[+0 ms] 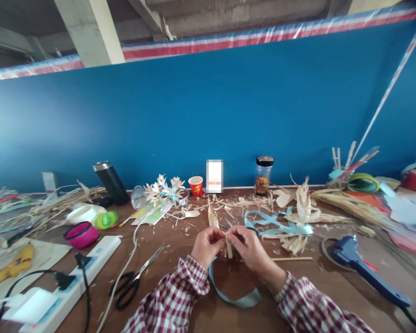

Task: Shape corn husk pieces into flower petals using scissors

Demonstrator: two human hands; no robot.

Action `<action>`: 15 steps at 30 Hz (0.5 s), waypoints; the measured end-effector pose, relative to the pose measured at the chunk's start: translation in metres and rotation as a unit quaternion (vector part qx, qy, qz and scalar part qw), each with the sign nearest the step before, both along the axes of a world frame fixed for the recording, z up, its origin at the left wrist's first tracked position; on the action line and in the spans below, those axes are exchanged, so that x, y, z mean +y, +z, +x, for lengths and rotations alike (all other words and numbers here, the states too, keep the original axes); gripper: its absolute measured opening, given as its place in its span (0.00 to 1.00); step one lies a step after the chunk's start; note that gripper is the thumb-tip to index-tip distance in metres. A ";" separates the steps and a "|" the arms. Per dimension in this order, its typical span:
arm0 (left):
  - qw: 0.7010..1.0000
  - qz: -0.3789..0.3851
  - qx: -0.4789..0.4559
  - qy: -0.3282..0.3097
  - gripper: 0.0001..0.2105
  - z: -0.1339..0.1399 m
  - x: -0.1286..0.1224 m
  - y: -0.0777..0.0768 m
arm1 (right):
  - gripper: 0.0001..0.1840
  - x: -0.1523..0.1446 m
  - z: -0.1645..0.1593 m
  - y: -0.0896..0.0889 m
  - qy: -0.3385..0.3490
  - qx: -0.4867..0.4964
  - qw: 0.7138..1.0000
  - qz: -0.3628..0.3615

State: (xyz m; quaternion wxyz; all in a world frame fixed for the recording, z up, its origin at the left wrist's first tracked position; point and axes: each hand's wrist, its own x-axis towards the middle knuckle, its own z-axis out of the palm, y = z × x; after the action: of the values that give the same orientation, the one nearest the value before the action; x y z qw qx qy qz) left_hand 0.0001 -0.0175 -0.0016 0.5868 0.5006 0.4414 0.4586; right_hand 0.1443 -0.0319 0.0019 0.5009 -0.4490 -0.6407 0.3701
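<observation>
My left hand (208, 246) and my right hand (248, 249) meet above the middle of the table, both closed in a pinch. Between their fingertips is a pale dried corn husk strip (229, 252), its lower ends hanging down. Just beyond the left hand, a pointed piece of husk (212, 218) stands out; whether it joins the held strip is hidden. A light blue ribbon (241, 303) curves below the hands, its upper end running up behind the fingers. Right of the right hand lies a thin wooden stick (293, 259).
Black-handled scissors (138, 277), a white power strip (72, 282) and a yellow glue gun (12, 266) lie leftward. To the right are a blue glue gun (369, 270), more blue ribbon (270, 222) and a husk figure (303, 203). Behind stand a red cup (196, 186) and a jar (264, 175).
</observation>
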 end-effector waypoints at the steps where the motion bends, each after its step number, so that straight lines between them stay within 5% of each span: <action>1: 1.000 -0.005 -0.007 0.000 0.12 0.000 0.000 -0.001 | 0.10 0.000 0.000 -0.001 -0.001 0.000 1.000 -0.002; 6: 0.997 -0.051 -0.058 -0.015 0.15 -0.002 0.002 -0.001 | 0.10 0.000 0.003 -0.003 -0.015 -0.013 1.000 0.018; 15: 0.999 -0.042 0.000 -0.008 0.14 -0.001 0.004 0.004 | 0.11 -0.001 0.002 -0.005 -0.027 -0.035 0.998 0.047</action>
State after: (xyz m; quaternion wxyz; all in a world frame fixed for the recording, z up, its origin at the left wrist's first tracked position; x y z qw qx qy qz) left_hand -0.0009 -0.0138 0.0023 0.6109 0.4789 0.4559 0.4353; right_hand 0.1458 -0.0330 -0.0035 0.5081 -0.4548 -0.6622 0.3105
